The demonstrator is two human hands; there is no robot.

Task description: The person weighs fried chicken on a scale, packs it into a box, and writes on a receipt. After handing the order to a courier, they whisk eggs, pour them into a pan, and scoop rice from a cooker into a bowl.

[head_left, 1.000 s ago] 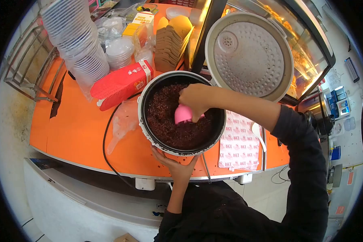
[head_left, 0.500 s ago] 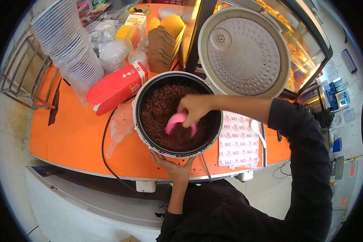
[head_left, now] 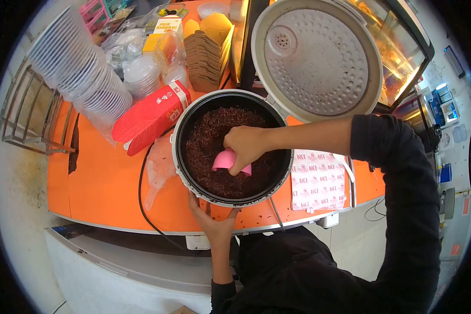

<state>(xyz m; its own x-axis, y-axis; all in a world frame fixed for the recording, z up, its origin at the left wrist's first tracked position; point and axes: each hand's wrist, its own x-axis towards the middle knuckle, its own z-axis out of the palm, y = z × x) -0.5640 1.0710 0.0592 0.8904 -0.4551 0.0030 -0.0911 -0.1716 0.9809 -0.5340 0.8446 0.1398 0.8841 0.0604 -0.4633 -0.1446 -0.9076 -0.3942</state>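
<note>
A large round rice cooker (head_left: pixel 179 175) stands near the counter's front edge, its lid (head_left: pixel 319 68) tilted up behind it. Dark reddish-brown cooked rice (head_left: pixel 209 128) fills much of the black inner pot. My right hand (head_left: pixel 245 146) reaches in from the right, fingers closed round a small pink plastic bowl (head_left: pixel 225 159). That bowl is pressed down at the rice; its lower part is hidden. My left hand (head_left: pixel 214 222) holds the cooker's front side just under the rim, with some fingertips out of sight behind it.
Stacked clear plastic cups (head_left: pixel 83 63) lean at the left beside a red carton (head_left: pixel 149 112). Brown paper boxes (head_left: pixel 204 60) stand behind the cooker. Printed paper sheets (head_left: pixel 319 180) lie right of it, near a lit food display case (head_left: pixel 397 57). A black cable (head_left: pixel 141 188) crosses the front edge.
My right hand and the pink bowl have shifted slightly left within the pot, and the bowl has turned. My left hand stays at the cooker's front. The view has moved a little.
</note>
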